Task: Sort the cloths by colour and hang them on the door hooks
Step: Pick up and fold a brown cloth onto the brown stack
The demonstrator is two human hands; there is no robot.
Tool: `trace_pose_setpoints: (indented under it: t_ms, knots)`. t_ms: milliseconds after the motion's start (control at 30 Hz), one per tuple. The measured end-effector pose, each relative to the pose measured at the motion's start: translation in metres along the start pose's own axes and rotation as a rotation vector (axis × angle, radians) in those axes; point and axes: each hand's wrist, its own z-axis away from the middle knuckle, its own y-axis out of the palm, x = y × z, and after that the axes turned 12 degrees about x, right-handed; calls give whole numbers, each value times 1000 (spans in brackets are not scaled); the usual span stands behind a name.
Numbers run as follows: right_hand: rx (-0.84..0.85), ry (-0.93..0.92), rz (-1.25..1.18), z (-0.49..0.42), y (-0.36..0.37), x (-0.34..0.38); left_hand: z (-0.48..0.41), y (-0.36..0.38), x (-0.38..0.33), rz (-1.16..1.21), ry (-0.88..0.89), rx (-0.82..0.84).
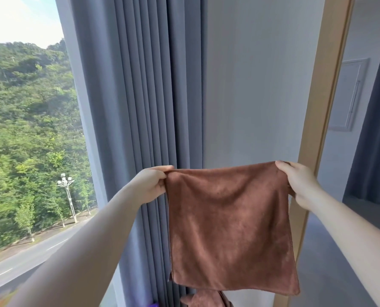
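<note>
The brown cloth (231, 227) hangs spread flat between both hands, likely to check its colour and square it for hanging; left hand (150, 185) at 9 o'clock, right hand (301, 182) at 3 o'clock; each hand's fingers (281, 166) pinched shut on a top corner; another brown cloth (206, 299) shows at 6 o'clock; no hooks visible.

A brown cloth (231, 227) of soft, matt, fuzzy fabric; grey pleated matt curtain (140, 107); smooth pale wooden door frame (324, 107).
</note>
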Motion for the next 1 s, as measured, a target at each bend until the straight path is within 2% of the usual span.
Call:
trace_pose_setpoints:
  t_ms: [100,200,367,533,700,800,867,1000]
  knots:
    - [23,22,-16,3,7,3,3,13,-5,-25,-21,27]
    - [87,27,-45,5,14,7,3,28,-10,59,14,20]
    - [199,1,7,11,28,14,4,51,-16,84,94,37]
    - [287,-32,38,19,46,27,2,66,-20,171,101,53]
    - [448,-14,-24,27,63,41,10,79,-15,-64,107,144]
    - [552,-2,43,30,70,47,15,87,-12,-197,129,195]
    - [563,-32,169,30,77,48,18,90,-11,-282,150,212]
    - [478,-139,373,30,85,47,19,95,-10,-387,168,215]
